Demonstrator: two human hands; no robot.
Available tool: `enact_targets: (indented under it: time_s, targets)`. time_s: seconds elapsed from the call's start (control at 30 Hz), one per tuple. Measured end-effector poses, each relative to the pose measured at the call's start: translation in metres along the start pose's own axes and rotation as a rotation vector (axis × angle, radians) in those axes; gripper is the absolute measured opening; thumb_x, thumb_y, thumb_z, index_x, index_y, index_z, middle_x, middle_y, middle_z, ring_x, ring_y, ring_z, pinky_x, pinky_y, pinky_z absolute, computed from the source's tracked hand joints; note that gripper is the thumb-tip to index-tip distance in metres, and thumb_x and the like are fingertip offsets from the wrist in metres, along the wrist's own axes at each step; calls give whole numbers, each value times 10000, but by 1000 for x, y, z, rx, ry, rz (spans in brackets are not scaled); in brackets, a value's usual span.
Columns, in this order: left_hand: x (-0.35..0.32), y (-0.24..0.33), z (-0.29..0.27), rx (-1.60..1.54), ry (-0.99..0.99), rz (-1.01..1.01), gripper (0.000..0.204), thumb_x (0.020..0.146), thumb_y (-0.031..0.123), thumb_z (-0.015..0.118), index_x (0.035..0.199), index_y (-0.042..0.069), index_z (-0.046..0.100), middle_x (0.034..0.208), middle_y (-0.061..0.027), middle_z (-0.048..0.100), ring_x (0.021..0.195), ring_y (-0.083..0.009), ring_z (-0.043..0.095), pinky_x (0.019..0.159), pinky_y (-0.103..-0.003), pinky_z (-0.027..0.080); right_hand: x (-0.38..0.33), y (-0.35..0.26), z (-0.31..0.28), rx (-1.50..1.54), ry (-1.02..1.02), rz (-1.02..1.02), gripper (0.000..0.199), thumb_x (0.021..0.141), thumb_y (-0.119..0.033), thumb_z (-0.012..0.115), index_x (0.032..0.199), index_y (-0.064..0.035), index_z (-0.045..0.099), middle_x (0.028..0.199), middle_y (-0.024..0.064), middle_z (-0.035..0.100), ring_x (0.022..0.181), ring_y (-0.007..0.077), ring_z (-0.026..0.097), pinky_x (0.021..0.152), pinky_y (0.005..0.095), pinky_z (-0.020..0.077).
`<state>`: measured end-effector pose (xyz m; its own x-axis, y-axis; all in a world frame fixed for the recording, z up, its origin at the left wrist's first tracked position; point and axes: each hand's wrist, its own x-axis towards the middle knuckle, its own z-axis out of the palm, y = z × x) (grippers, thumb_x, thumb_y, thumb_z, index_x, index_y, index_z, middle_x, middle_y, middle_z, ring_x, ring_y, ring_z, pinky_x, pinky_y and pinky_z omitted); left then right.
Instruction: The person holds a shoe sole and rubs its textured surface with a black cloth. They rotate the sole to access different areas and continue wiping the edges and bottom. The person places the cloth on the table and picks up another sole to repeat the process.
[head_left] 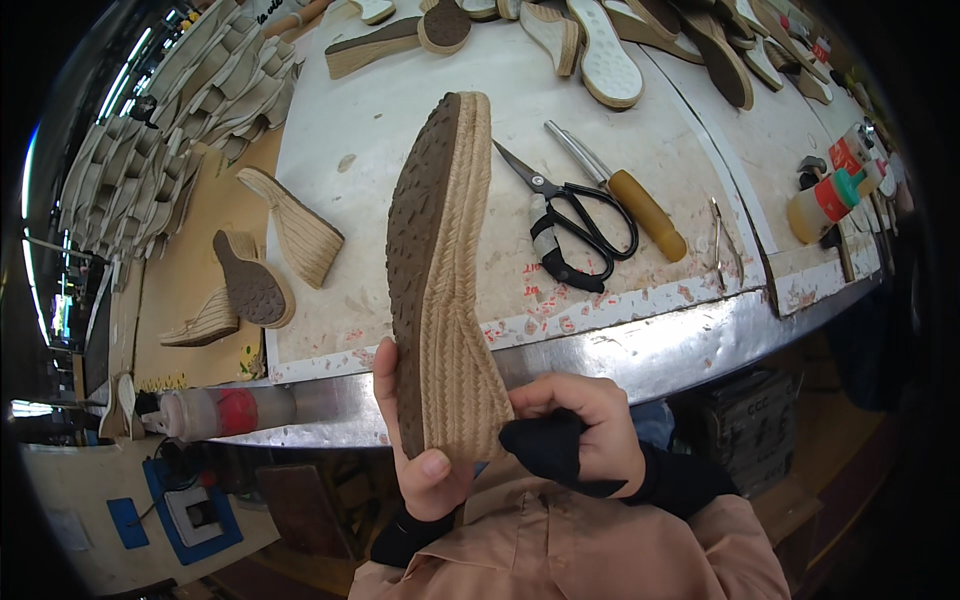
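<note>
Beyond the right hand (605,428) lie black-handled scissors (546,236), a yellow-handled metal tool (643,210) and, farther right, tweezers (717,240); a green-capped bottle (822,206) is well off to its right. A red-banded bottle (237,411) lies left of the left hand (430,483).

The left hand (428,482) grips a sole (455,280) by its thick end, brown tread to the left, braided side in view; the right hand (605,435), partly covered in black cloth, touches that end's right edge. Scissors (543,187) and a tan-handled tool (645,213) lie on the white table (350,225), right of the sole; more soles (610,65) lie along its far side.
</note>
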<state>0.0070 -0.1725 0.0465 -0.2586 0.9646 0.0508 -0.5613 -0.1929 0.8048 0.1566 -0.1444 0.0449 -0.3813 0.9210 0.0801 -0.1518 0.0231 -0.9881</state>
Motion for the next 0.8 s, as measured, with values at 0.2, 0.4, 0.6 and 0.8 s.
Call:
enact_targets:
  time_s: [0.2,0.4,0.6,0.8]
  targets:
    - [-11,1,10,36,57,55,1044,637,205,704,1492,138,107,1468,-209,256,1325,-332,352,1054,-439,386,2,-9,2,-209,108,-199,122,737,-22,706,830,30,646,672,113,631,583,173,633,520,263,469]
    - [-16,-4,12,63,13,124,1054,635,183,709,1490,117,97,1462,-169,269,1332,-319,338,1082,-435,345,0,-9,2,-141,156,-215,95,736,18,688,815,39,640,666,116,625,570,178,631,509,264,464]
    - [-15,-13,5,79,-143,298,1034,648,186,707,1485,85,108,1450,-177,286,1326,-316,343,1078,-435,339,0,-11,0,-150,155,-264,88,738,37,672,818,45,638,670,110,619,560,174,618,502,259,454]
    - [-10,-18,9,109,-194,401,1016,663,211,693,1483,62,112,1463,-188,269,1333,-319,337,1080,-435,336,-1,-7,1,-214,219,-301,104,754,31,667,856,39,649,678,104,620,561,156,612,505,250,446]
